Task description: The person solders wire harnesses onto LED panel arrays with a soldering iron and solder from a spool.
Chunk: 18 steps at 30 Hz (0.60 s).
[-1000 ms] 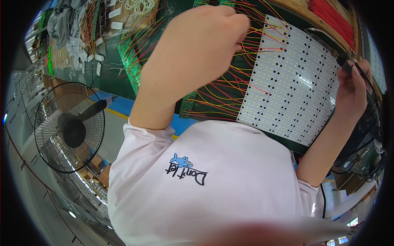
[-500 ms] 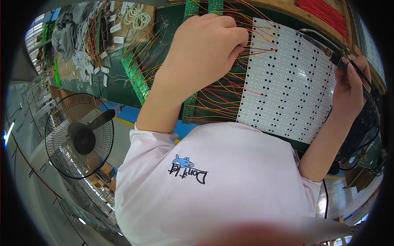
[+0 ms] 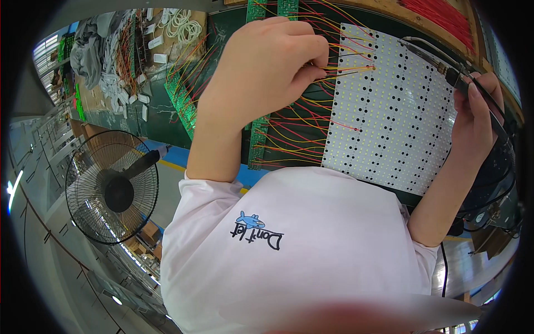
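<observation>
A white LED panel (image 3: 389,119) with rows of small LEDs and black dots lies in front of me. My left hand (image 3: 272,64) is closed in a pinch at the panel's left, on thin wires (image 3: 347,69) that run from its fingertips onto the panel. Most of what the fingertips grip is hidden. My right hand (image 3: 477,114) is wrapped round a soldering iron (image 3: 453,78) at the panel's right side. The iron's metal end points up and left over the panel. Green circuit boards (image 3: 257,145) with red, yellow and black wires lie beneath and beside my left arm.
Another wired green board (image 3: 182,103) lies further left. White connector pieces, grey cloth (image 3: 89,50) and a coil of pale cord (image 3: 183,25) lie at the far left. Red wires (image 3: 436,19) fill a wooden-edged tray at the back right. A black fan (image 3: 118,192) stands at the left.
My left hand has shifted slightly left and down, its thumb and finger now showing more clearly in a pinch. The right hand with the soldering iron has barely moved.
</observation>
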Each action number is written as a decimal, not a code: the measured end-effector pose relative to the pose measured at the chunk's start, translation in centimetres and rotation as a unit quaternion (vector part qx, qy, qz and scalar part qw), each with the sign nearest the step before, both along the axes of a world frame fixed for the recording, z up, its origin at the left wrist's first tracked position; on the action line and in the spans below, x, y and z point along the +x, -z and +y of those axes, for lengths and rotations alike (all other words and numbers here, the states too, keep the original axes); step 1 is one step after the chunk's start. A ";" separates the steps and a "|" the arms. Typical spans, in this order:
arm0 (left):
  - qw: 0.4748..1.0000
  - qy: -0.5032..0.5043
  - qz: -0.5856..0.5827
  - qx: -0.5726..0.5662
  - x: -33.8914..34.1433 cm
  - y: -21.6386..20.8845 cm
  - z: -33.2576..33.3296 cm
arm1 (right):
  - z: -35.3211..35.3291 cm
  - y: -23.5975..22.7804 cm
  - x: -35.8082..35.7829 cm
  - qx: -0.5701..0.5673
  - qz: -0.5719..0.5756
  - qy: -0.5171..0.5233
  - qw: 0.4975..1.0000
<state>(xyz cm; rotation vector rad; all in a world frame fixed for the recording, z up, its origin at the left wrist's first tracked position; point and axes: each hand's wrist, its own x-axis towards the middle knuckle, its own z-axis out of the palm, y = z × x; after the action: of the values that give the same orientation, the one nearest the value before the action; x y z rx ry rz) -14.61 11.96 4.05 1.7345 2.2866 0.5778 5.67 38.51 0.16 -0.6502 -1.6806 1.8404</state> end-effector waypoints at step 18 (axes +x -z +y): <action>0.981 0.035 -0.168 0.091 1.0 0.4 0.8 | -1.2 -1.1 -0.9 0.011 -0.016 0.008 1.000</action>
<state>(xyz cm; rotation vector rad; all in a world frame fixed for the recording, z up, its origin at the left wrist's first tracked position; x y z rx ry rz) -13.64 12.77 3.68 1.6364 1.9849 1.0076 4.80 37.35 1.26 -0.6864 -1.7086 1.8065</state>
